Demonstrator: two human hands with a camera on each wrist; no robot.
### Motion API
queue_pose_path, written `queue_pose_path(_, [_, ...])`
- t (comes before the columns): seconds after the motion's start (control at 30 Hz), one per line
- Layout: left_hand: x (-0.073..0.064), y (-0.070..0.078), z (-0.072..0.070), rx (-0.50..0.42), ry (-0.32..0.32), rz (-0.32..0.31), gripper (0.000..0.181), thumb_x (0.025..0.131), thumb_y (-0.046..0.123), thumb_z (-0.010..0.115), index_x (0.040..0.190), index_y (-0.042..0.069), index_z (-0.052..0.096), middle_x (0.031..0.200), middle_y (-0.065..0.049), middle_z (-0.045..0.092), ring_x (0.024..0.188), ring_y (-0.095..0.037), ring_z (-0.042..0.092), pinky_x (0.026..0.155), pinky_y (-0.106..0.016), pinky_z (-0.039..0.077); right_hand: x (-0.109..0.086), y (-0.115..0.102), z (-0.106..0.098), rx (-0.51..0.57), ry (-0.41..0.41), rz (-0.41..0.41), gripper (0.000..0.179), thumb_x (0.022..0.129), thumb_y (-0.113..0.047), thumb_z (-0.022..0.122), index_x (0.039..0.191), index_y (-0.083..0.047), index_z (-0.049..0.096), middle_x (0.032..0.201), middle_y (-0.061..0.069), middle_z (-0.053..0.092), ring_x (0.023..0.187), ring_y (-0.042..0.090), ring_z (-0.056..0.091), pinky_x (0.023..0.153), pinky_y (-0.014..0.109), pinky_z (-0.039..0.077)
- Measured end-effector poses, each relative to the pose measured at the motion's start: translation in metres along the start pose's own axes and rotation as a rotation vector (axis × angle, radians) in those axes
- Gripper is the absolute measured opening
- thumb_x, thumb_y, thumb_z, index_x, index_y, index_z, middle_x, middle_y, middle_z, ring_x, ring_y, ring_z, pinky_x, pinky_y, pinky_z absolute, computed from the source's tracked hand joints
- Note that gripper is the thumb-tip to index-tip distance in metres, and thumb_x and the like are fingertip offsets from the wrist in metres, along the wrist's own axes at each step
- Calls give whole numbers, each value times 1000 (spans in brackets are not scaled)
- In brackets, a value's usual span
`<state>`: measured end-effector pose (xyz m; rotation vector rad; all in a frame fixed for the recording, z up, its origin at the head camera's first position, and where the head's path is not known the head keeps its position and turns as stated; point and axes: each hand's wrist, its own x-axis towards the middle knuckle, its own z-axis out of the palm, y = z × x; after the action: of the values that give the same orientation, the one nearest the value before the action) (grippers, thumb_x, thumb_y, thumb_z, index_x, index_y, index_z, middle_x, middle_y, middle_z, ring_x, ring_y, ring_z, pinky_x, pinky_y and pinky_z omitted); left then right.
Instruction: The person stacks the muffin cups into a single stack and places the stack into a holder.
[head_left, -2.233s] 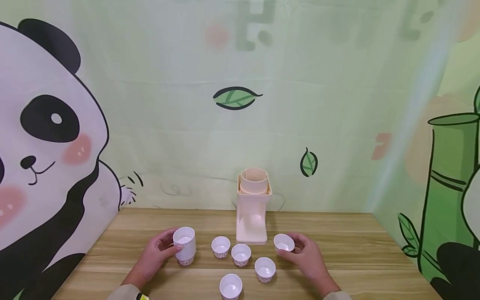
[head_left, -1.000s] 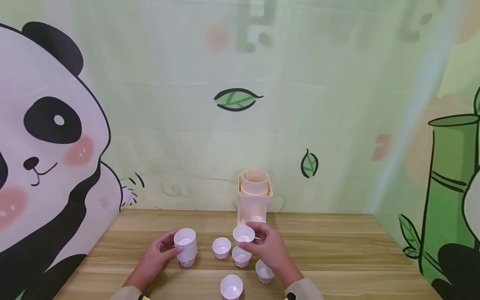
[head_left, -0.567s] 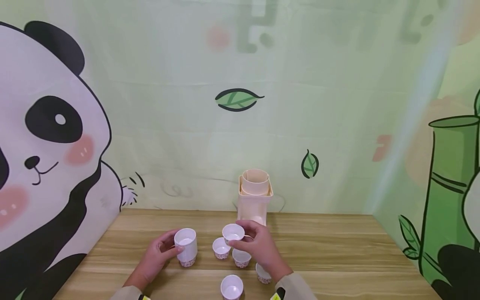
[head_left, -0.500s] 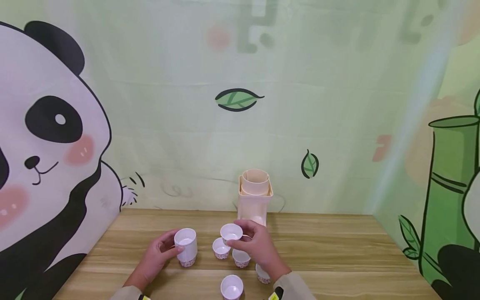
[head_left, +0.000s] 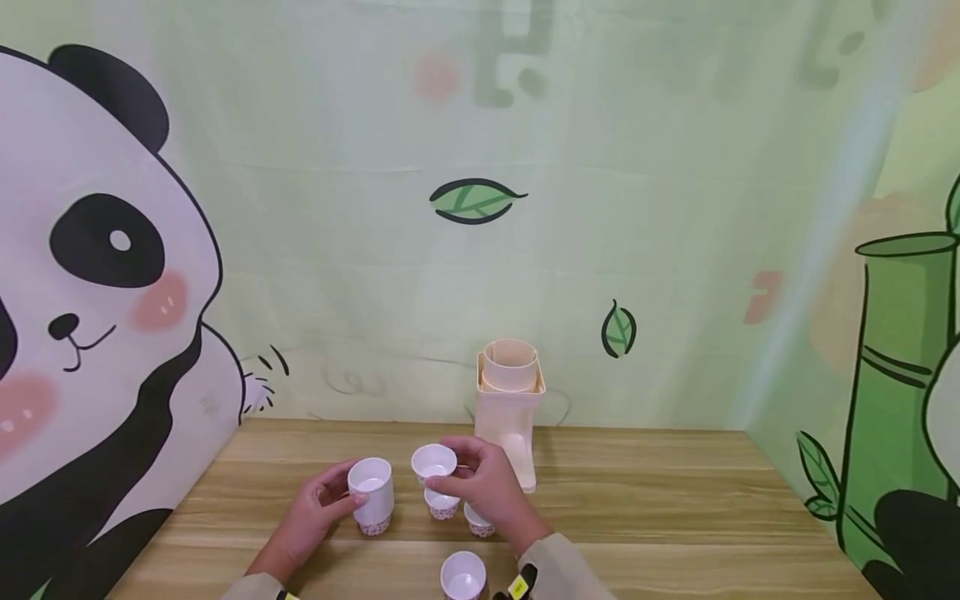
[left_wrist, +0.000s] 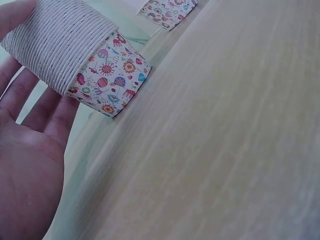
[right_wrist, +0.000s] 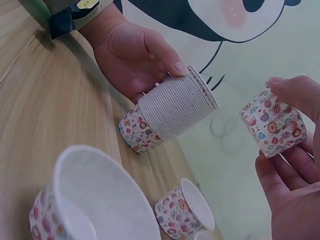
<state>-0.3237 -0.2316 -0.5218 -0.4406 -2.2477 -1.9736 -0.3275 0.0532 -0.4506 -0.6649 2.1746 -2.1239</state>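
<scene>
My left hand grips a tall stack of nested white paper cups from its left side. The stack's ribbed rims and the flower-and-animal print on the bottom cup show in the left wrist view, the base right at the tabletop. Between thumb and fingers, my right hand pinches a single printed paper cup. It is held upright above the table, to the right of the stack and a little higher than its rim. In the head view it overlaps a standing cup.
Another paper cup stands partly behind the right hand. One more cup is near the front. A pale pink stand with a round tube on top rises at the back of the wooden table, before a panda-print backdrop.
My right hand has carried its cup leftward from the right side of the table toward the stack. My left hand and the stack stay in place. The right forearm now hides one standing cup.
</scene>
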Motion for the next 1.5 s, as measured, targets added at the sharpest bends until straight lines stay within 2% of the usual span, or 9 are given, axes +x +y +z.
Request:
queue_pose_path(0.27, [-2,-1,-1,-2,2,14,52,93,1,69,140,-11,51,114,18,71,109,3,64,93,-15,50,11,0,18,6,-37,-6,52,80,-4,86,127,3,66,117,24,72,100,24,73,85,24,60])
queue_pose_path(0.63, [-1,-2,-2,-3,-11,11,51,95,3,68,141,-11,51,118,16,71,110,3,64,93,-15,50,27,-1,39,3,-58,28,47,80,-6,86,125,-4,70,118,14,75,103,24,74,86,26,60])
queue_pose_path(0.93, [1,-4,-4,7,-1,-5,51,94,5,70,140,-9,52,117,19,70,112,2,64,94,-16,50,37,-1,54,-13,-111,-6,45,81,-2,84,124,0,69,118,18,74,104,29,74,84,24,60])
queue_pose_path(1.07, [1,-1,-2,11,8,-19,52,93,5,71,140,-8,52,120,12,71,111,2,64,94,-17,51,39,1,57,4,-124,-3,46,81,-2,84,124,-1,69,118,17,74,103,27,74,84,26,61])
queue_pose_path(1.33, [0,5,-1,27,22,-60,53,94,8,71,142,-6,53,137,-19,64,112,4,62,94,-16,49,45,4,59,-56,-141,8,48,81,-10,86,126,-5,70,119,10,75,102,22,73,84,26,60])
queue_pose_path(1.4, [0,5,-1,28,19,-66,53,94,9,71,142,-6,53,138,-21,63,112,5,62,95,-16,49,46,5,59,-70,-151,16,49,81,-11,87,127,-6,69,119,9,75,103,22,73,84,25,60])
queue_pose_path(1.5, [0,3,-1,33,19,-64,53,94,9,71,141,-6,53,135,-16,66,112,4,63,95,-16,49,47,5,59,-94,-163,26,49,81,-13,87,127,-7,70,119,7,75,103,20,72,85,25,59])
